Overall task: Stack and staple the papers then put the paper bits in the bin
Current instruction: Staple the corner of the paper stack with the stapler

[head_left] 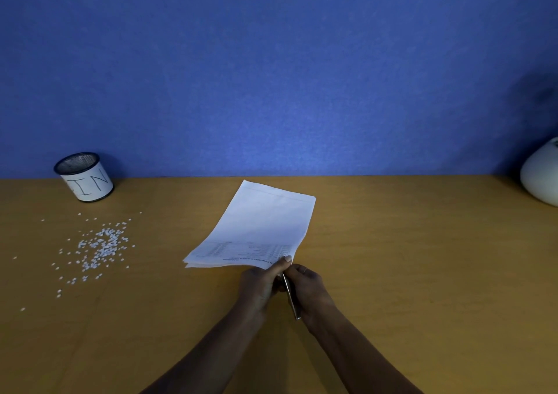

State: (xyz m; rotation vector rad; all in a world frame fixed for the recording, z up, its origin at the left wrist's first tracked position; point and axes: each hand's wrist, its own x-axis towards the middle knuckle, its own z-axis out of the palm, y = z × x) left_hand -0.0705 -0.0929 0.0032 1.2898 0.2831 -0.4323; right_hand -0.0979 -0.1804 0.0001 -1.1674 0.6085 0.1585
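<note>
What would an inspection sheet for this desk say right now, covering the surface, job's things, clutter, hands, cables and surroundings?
Surface: wooden desk, dimly lit.
Job's things: stack of papers lies flat at the centre. Paper bits are scattered at the left, outside the bin, which stands upright at the left rear. A slim metal tool, likely the stapler, is at the stack's near corner.
Clutter: white rounded object at the right edge, partly cut off.
Hands: left hand pinches the stack's near corner; right hand grips the stapler.
Cables: nothing seen.
Surroundings: blue partition wall behind the desk.
</note>
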